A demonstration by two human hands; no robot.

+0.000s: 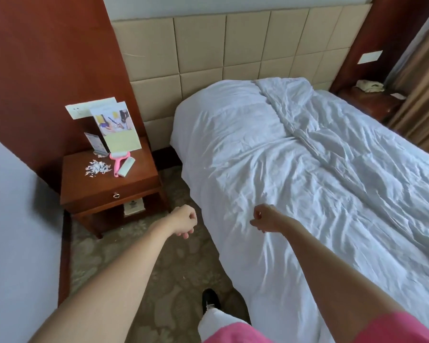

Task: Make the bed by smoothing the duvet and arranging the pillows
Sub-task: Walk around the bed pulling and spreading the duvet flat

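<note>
Head view of a single bed from its near side. Principal risk, as a judgement: both hands are off the cloth, so a pull taken from this one side alone could drag the duvet (307, 174) askew, deepen the diagonal ridge, or slide its overhang further toward the carpet; a foot placed close to the hanging edge could also catch it. The left hand (183, 220), at centre left of the frame, hangs over the carpet with fingers loosely curled and holding nothing. The right hand (264, 219), at centre, hovers just above the duvet's near edge, fingers likewise curled and apparently empty; whether it brushes the fabric cannot be told. The white duvet covers the whole bed (208, 243) from the right of the frame to the tan padded headboard (208, 53) at top centre. It is heavily creased, with a raised fold running diagonally from upper centre toward the right. At the head a rounded mound suggests a pillow beneath; no pillow shows uncovered. A wooden nightstand (104, 189) at left carries cards and a pink lint roller (119, 162).
</note>
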